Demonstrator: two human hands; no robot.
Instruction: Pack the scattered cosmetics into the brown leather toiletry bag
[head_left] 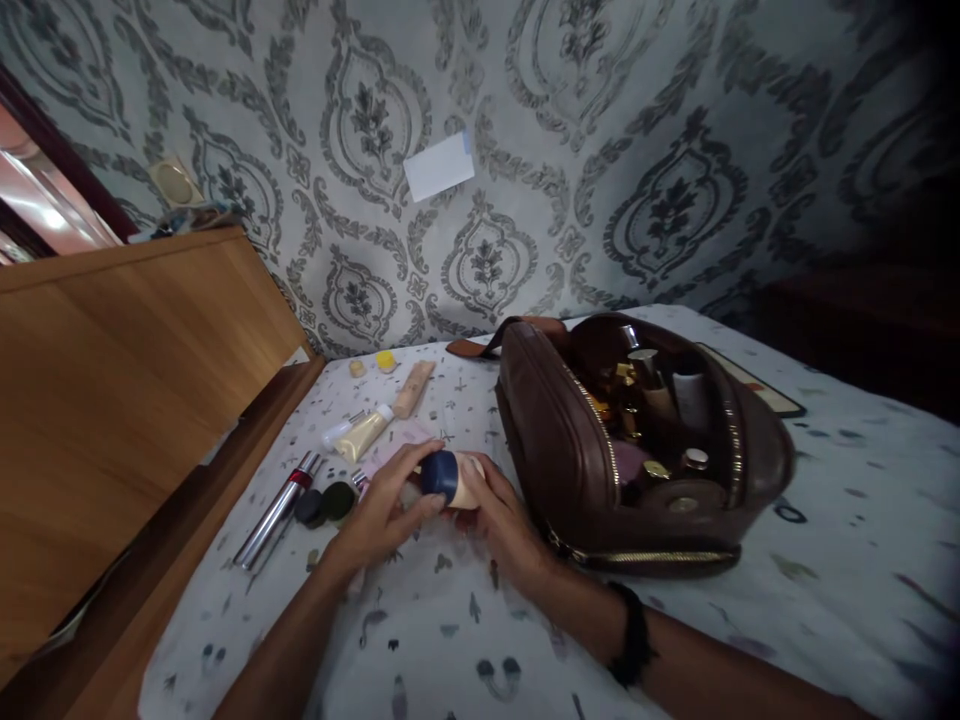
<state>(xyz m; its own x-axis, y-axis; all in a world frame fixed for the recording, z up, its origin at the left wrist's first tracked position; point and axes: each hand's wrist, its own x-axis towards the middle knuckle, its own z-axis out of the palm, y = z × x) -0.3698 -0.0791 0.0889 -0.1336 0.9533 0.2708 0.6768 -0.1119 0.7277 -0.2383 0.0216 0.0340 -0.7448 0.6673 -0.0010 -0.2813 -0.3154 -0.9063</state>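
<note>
Between my two hands lies a small cream bottle with a dark blue cap (439,474), tipped on its side above the bed. My left hand (386,505) has its thumb and fingers closed round the blue cap. The pale body of the bottle is gripped by my right hand (499,515), which wears a black band at the wrist. Just left of my left hand are dark round pots (337,500) and a silver tube with a red ring (277,510). A brown leather cosmetic bag (555,440) stands unzipped to the right, with several bottles and gold-coloured items inside.
Beyond my hands lie a cream tube (364,434), a beige tube (414,388) and a yellow-lidded pot (385,361). A wooden panel (150,400) borders the bed on the left. Patterned wallpaper (487,260) rises behind. A flat dark-edged object (757,385) sits behind the bag.
</note>
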